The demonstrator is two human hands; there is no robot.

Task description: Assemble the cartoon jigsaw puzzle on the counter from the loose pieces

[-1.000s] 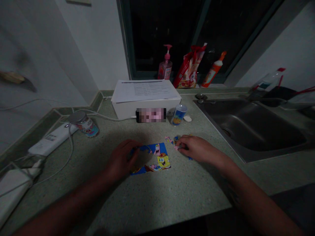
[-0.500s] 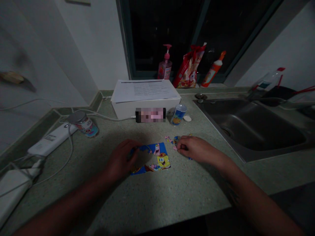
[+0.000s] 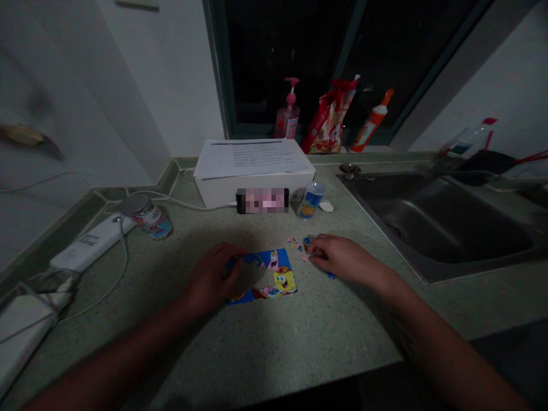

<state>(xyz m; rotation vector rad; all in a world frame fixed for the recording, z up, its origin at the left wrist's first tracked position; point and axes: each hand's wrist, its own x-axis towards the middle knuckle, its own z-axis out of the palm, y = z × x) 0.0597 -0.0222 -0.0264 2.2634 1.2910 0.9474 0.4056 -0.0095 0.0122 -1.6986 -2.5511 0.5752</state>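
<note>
A partly assembled jigsaw puzzle point(image 3: 283, 279) with blue edges and cartoon figures lies flat on the counter, with a gap in its middle. My left hand point(image 3: 217, 273) rests at its left edge, thumb and fingers curled together; whatever is between them is hidden, as is that side of the puzzle. To the right, several loose puzzle pieces point(image 3: 305, 258) lie scattered. My right hand point(image 3: 340, 257) is over them, fingers bent down and fingertips close together among the pieces. I cannot make out what those fingertips grip. Behind the pieces stands a blue cylindrical can point(image 3: 311, 201).
A round lid point(image 3: 326, 207) lies beside the can. Behind the puzzle, a phone point(image 3: 262, 201) with a cable leans on a white box point(image 3: 214, 188). A jar point(image 3: 149, 217) and a power strip point(image 3: 88, 242) are at left. The sink point(image 3: 428, 274) is at right.
My right hand's fingers have drawn closer together and shifted slightly over the loose pieces. My left hand and the puzzle look unchanged.
</note>
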